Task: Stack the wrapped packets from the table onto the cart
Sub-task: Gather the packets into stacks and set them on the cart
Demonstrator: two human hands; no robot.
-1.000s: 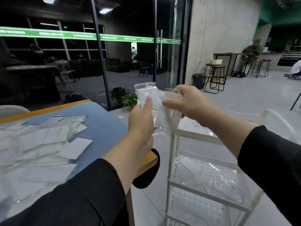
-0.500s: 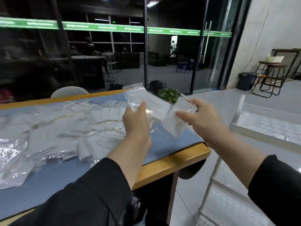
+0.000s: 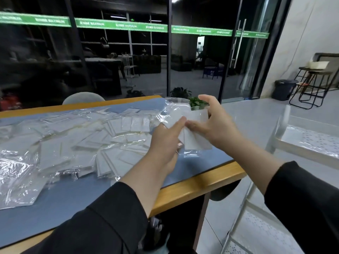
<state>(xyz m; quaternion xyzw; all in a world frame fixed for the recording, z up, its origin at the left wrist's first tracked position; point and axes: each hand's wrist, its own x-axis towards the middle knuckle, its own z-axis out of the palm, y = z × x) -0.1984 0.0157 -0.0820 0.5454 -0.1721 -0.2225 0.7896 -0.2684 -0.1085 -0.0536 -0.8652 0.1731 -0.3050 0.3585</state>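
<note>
White packets (image 3: 102, 142) in clear wrap, blue mat (image 3: 77, 195) w/ yellow-wood table edge (image 3: 198, 186), white perforated cart (image 3: 310, 142), black sleeves (image 3: 102, 228).

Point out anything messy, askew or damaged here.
The wrapped packets lie scattered and overlapping at odd angles across the blue table, not stacked. Both hands, left hand and right hand, hold packets above the table. Nothing looks torn or spilled.

Dark glass wall (image 3: 119, 57), green strip (image 3: 121, 26); pale floor (image 3: 256, 114); stools (image 3: 311, 87), bin (image 3: 283, 89).
</note>
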